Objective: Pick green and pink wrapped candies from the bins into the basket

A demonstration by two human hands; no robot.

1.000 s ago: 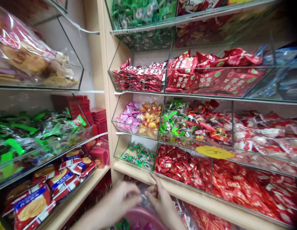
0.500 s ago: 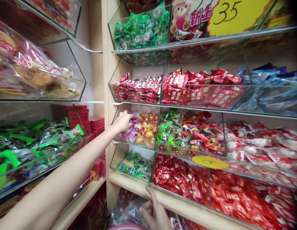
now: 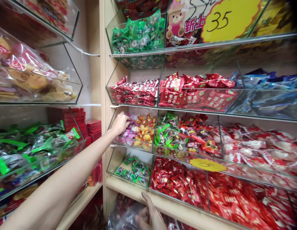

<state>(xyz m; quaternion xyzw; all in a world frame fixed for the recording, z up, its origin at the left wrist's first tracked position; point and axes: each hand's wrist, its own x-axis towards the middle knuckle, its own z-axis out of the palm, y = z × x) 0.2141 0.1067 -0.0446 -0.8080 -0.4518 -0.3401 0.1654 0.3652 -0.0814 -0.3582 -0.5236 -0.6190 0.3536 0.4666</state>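
My left hand [image 3: 121, 123] reaches into a clear-fronted bin at the left end of the middle row. Its fingers are curled down onto purple-wrapped candies [image 3: 129, 132], with a purple wrapper at the fingertips. Beside these, in the same bin, lie gold-wrapped candies [image 3: 145, 130]. Low in the view is my right hand [image 3: 152, 215], its thumb raised and apart from the partly curled fingers. No object shows between them, and the lower part of the hand is cut off. It is nearest to a clear plastic bag [image 3: 124, 218] under the bottom shelf.
Glass dividers separate red packets [image 3: 178, 179], green-wrapped sweets [image 3: 132, 169] and white-and-red sweets [image 3: 256, 143]. Yellow price tags [image 3: 208, 164] hang on the front. A wooden upright [image 3: 104, 80] stands at the corner, with bagged biscuits [image 3: 31, 76] and red boxes [image 3: 93, 126] to its left.
The view has shifted slightly, and a pink rim at the bottom edge has left the picture. My left hand remains at the purple candies, its fingers bent further down.
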